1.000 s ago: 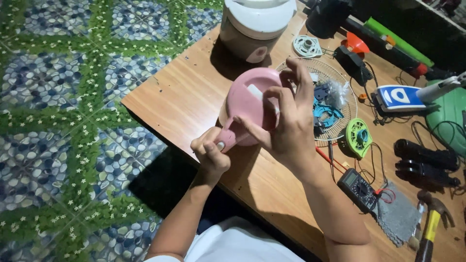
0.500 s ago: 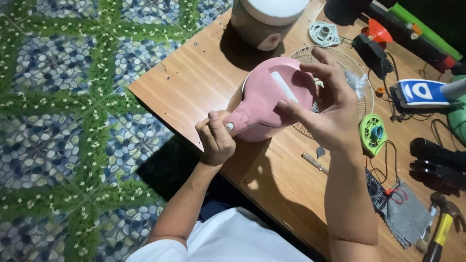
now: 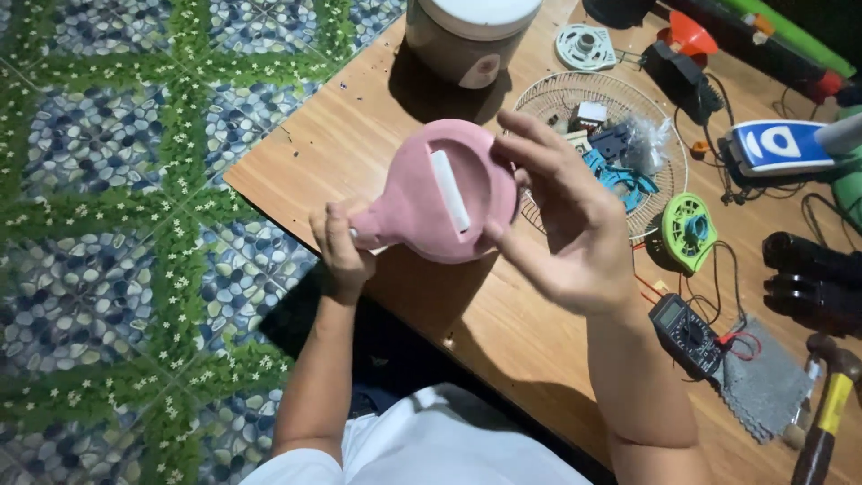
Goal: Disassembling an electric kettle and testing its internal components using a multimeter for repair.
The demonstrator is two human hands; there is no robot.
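Observation:
A pink plastic fan body [image 3: 429,193], round with a narrow neck and a white strip across its face, is held above the wooden table's [image 3: 377,135] near edge. My left hand [image 3: 339,244] grips the narrow neck end. My right hand [image 3: 566,220] cups the round end from the right, fingers spread behind and around its rim. Behind my right hand lies a white wire fan grille [image 3: 561,94] with several small blue, black and clear parts in it.
A white and brown round pot [image 3: 467,36] stands at the back. A green round part [image 3: 690,232], a multimeter [image 3: 687,334], a grey cloth [image 3: 763,382], a hammer [image 3: 831,409], a blue-and-white device [image 3: 777,145] and black tools lie to the right. Patterned floor lies left.
The pink body has turned, so its white strip now faces up more. My right hand's fingers have opened out around the round end. The view has shifted closer.

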